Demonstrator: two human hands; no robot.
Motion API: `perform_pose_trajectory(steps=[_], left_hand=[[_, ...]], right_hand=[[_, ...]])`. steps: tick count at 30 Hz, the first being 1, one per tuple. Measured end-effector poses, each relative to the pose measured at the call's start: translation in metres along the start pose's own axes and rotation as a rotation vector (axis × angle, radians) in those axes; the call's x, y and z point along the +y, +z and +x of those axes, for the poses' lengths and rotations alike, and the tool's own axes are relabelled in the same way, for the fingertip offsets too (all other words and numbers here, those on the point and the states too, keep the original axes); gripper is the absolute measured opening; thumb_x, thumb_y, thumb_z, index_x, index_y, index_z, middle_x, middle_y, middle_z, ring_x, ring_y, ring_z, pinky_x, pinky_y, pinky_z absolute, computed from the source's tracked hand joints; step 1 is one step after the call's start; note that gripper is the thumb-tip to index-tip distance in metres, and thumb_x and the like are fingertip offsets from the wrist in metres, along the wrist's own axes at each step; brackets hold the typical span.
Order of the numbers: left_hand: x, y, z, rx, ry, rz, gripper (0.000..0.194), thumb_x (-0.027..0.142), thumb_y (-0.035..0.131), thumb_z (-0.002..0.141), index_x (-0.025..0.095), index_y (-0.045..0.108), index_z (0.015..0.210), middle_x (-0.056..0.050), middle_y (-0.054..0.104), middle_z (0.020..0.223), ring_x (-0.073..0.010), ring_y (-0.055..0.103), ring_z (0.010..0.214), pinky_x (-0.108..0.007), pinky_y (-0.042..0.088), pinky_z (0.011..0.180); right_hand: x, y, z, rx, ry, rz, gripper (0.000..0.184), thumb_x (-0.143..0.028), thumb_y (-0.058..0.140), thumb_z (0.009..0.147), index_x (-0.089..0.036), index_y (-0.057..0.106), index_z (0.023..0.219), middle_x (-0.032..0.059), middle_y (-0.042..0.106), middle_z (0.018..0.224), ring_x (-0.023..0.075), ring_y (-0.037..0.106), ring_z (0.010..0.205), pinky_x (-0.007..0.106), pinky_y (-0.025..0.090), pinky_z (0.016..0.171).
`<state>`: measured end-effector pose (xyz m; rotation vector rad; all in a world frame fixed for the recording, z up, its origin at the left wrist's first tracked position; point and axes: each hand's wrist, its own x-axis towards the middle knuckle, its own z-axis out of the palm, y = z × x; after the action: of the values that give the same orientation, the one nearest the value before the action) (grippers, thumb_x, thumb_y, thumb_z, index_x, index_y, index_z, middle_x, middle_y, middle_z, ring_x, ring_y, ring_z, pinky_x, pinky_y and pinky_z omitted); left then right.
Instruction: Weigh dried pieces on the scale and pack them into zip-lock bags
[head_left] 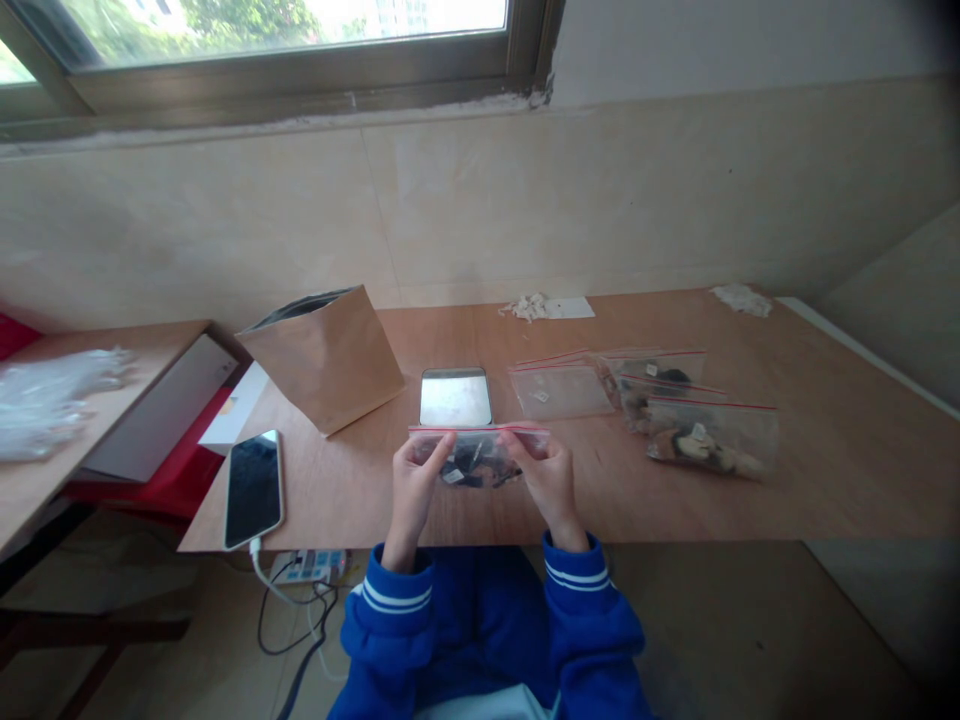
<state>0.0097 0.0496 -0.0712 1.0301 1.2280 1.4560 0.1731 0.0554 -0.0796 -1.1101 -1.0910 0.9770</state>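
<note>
Between my two hands is a clear zip bag (480, 467) with a red strip along its top and dark pieces inside. My left hand (418, 478) pinches the bag's upper left part, thumb on the front. On the upper right part, my right hand (549, 480) grips it the same way. Just behind the bag lies a flat device with a shiny, mirror-like top (454, 396). To the right rests a nearly flat zip bag (562, 391) with a small white packet in it. Beyond that, filled zip bags (709, 450) overlap each other, holding dark and tan pieces.
A brown paper bag (326, 365) stands open-topped at the left. Near the table's left edge, a phone (254, 488) is plugged into a white cable (274, 580). Whitish scraps (529, 307) and a white card (570, 308) lie by the wall. Clear plastic bags (56, 400) cover a side table.
</note>
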Motion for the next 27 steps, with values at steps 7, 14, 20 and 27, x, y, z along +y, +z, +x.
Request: perform_pose_trajectory(steps=[7,14,20,27], left_hand=[[0.002,-0.001,-0.002,-0.079,0.01,0.007,0.024,0.038,0.076,0.075,0.015,0.076,0.083,-0.007,0.075,0.085,-0.0192,0.07,0.08,-0.026,0.055,0.072],[0.006,0.002,-0.003,-0.058,0.036,0.023,0.025,0.038,0.074,0.076,0.014,0.076,0.081,-0.007,0.075,0.084,-0.0199,0.07,0.08,-0.028,0.056,0.074],[0.013,0.006,-0.006,-0.062,0.07,0.037,0.025,0.039,0.073,0.076,0.015,0.074,0.077,-0.007,0.073,0.08,-0.019,0.068,0.077,-0.026,0.055,0.069],[0.013,0.007,-0.005,-0.109,0.034,0.003,0.026,0.04,0.071,0.078,0.015,0.074,0.079,-0.007,0.072,0.08,-0.0182,0.067,0.075,-0.026,0.054,0.069]], right_hand=[[0.002,0.003,-0.001,0.014,0.008,-0.001,0.03,-0.046,0.074,0.076,-0.016,0.071,0.083,0.0058,0.073,0.077,0.0181,0.069,0.07,0.027,0.057,0.064],[-0.003,0.003,-0.002,-0.019,-0.003,0.009,0.03,-0.047,0.072,0.077,-0.017,0.07,0.079,0.005,0.071,0.075,0.0174,0.068,0.069,0.026,0.057,0.062],[-0.001,0.002,-0.001,-0.201,0.079,0.083,0.029,-0.046,0.073,0.076,-0.018,0.071,0.084,0.0049,0.073,0.079,0.0186,0.069,0.07,0.028,0.059,0.061],[-0.001,0.005,-0.001,-0.182,0.057,0.097,0.023,-0.041,0.073,0.078,-0.019,0.072,0.08,0.0027,0.072,0.078,0.0173,0.068,0.071,0.027,0.057,0.064]])
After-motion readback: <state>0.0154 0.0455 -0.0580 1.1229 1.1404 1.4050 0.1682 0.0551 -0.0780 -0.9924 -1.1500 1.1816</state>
